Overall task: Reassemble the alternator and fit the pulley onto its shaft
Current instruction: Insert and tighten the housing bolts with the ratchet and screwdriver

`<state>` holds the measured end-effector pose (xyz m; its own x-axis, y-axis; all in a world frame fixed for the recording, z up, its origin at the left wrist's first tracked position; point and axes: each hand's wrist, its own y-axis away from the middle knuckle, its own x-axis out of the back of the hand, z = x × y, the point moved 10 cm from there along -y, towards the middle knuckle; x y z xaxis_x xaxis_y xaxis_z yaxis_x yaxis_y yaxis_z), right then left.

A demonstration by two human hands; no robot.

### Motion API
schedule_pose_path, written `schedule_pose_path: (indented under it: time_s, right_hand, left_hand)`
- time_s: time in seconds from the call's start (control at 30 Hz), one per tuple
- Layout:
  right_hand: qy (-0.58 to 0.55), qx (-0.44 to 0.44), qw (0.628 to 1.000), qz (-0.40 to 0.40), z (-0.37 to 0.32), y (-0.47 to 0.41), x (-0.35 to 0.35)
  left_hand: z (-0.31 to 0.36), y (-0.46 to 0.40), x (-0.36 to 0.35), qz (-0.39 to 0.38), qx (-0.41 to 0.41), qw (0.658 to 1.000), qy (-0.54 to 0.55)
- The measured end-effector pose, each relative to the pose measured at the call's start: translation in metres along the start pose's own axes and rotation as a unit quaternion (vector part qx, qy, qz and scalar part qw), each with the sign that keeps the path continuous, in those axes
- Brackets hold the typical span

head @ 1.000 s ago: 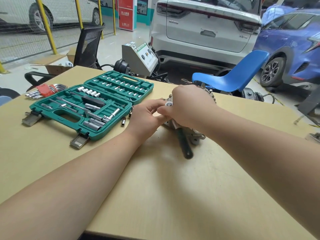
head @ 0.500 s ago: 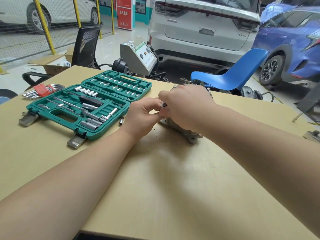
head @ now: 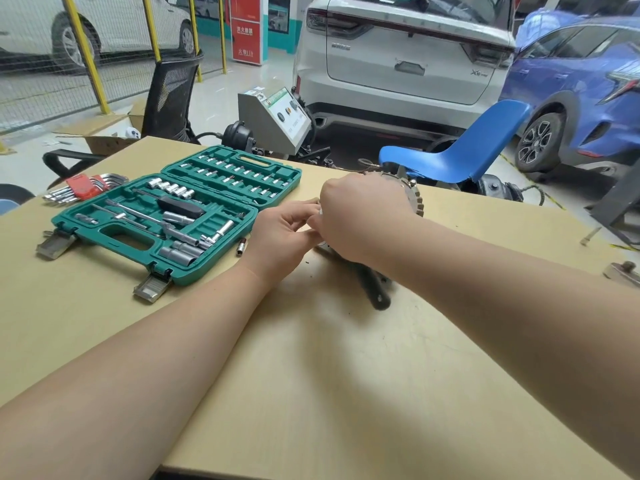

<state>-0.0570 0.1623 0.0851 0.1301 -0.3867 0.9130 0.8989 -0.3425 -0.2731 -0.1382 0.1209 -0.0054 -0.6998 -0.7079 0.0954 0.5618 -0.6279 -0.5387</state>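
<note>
Setting: workshop floor with a white car [head: 405,50] and a blue car [head: 581,84] parked beyond a tan table [head: 311,375]; a blue chair [head: 460,157] is standing at the far edge.
Tools: a green socket case [head: 173,216] is lying open at left, hex keys [head: 83,187] sitting beyond it and one loose bit [head: 241,246] lying just beside the case.
Alternator: the alternator [head: 414,199] is resting on the table mid-far, mostly hidden behind the hands; only its finned rim is showing.
Right hand: the right hand [head: 360,216] is curling over the alternator, seemingly working a tool whose dark handle [head: 374,289] is sticking out beneath the wrist.
Left hand: the left hand [head: 284,233] is pinching something small against the right hand's fingers; what it is cannot be told.
Progress: probably mid-assembly, a fastener apparently being tightened. No pulley is showing anywhere, so whether it is fitted cannot be told.
</note>
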Motion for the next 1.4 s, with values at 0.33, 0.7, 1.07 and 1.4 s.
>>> schedule_pose_path:
  time_s: [0.33, 0.7, 1.07, 1.4]
  right_hand:
    - [0.048, 0.095, 0.994, -0.035, -0.009, -0.005, 0.01]
    - [0.047, 0.16, 0.983, -0.083, -0.013, -0.01, 0.01]
    - [0.066, 0.197, 0.974, -0.088, -0.019, -0.012, 0.004]
    - [0.05, 0.147, 0.985, -0.075, -0.013, -0.014, 0.003]
  left_hand:
    - [0.005, 0.003, 0.0, 0.014, -0.008, 0.999, 0.032]
    - [0.013, 0.005, -0.004, 0.005, 0.005, 0.999, 0.052]
    - [0.011, 0.006, -0.004, 0.006, 0.023, 0.999, 0.044]
    - [0.009, 0.006, -0.004, 0.011, 0.026, 0.998, 0.052]
